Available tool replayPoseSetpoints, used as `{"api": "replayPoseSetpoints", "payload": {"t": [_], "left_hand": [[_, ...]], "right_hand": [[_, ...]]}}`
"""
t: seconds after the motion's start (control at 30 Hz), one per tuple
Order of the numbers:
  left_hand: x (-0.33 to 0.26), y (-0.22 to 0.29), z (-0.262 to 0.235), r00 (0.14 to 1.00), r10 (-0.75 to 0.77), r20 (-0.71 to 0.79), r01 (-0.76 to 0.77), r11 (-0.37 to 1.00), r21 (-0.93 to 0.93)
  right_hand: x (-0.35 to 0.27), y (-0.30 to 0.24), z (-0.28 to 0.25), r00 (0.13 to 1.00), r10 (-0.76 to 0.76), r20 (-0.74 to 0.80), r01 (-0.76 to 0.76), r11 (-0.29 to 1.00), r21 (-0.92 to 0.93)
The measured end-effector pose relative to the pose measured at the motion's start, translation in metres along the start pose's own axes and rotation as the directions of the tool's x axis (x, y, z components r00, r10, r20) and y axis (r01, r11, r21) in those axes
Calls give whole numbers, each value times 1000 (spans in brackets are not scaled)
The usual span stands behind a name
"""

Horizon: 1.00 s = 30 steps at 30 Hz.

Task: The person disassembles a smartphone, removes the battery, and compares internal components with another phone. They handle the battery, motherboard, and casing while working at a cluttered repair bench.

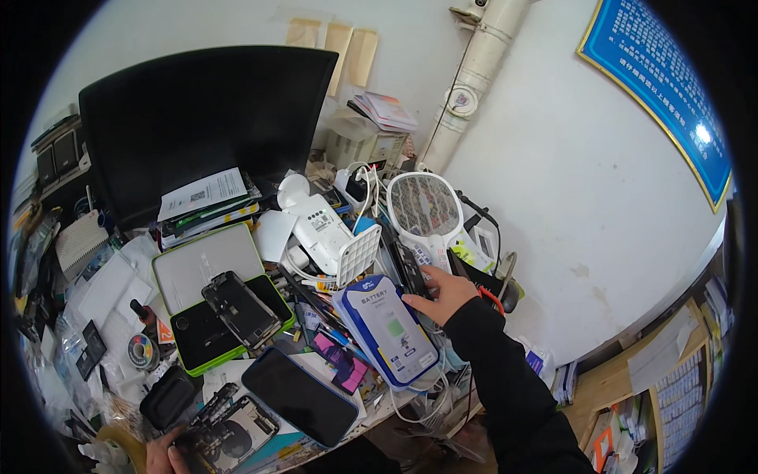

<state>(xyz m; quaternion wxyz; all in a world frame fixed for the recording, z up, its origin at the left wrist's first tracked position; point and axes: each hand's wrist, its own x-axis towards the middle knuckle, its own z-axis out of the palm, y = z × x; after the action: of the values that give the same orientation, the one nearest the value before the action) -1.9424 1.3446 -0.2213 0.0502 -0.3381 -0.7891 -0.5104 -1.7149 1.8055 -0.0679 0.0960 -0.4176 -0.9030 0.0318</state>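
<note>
My right hand (444, 294), in a black sleeve, reaches over a cluttered workbench with its fingers on a dark slim object (407, 267) beside a blue and white battery box (388, 329). Whether the fingers grip it or only touch it is unclear. My left hand (160, 456) sits at the bottom edge, holding an opened phone body (227, 438) with its insides showing. A dark phone (299, 395) with a blue rim lies face up next to it.
A green-rimmed open case (207, 269) holds a phone screen assembly (240, 309). Behind stand a black monitor (205, 118), a white security camera (320, 229) and a white racket-shaped bug zapper (425, 207). Cables, tools and papers cover the bench. A white wall rises at right.
</note>
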Motion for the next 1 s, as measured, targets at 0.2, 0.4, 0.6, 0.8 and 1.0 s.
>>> {"api": "replayPoseSetpoints", "payload": {"t": [0.2,0.4,0.6,0.8,1.0], "left_hand": [[-2,-3,-1,1000,21,-14,-20,999,47],[1,4,1,998,64,-14,-63,997,34],[1,1,0,995,101,-13,-100,994,39],[-3,-6,-2,998,44,35,-46,998,53],[-5,-3,-2,998,-54,13,54,999,1]], "right_hand": [[-6,-6,-1,975,-109,-195,76,983,-169],[1,17,7,917,-142,-372,6,939,-344],[-4,10,9,965,-19,-263,-109,879,-464],[3,-8,6,971,110,-211,-218,765,-606],[12,-15,2,985,120,-121,-170,744,-647]]}}
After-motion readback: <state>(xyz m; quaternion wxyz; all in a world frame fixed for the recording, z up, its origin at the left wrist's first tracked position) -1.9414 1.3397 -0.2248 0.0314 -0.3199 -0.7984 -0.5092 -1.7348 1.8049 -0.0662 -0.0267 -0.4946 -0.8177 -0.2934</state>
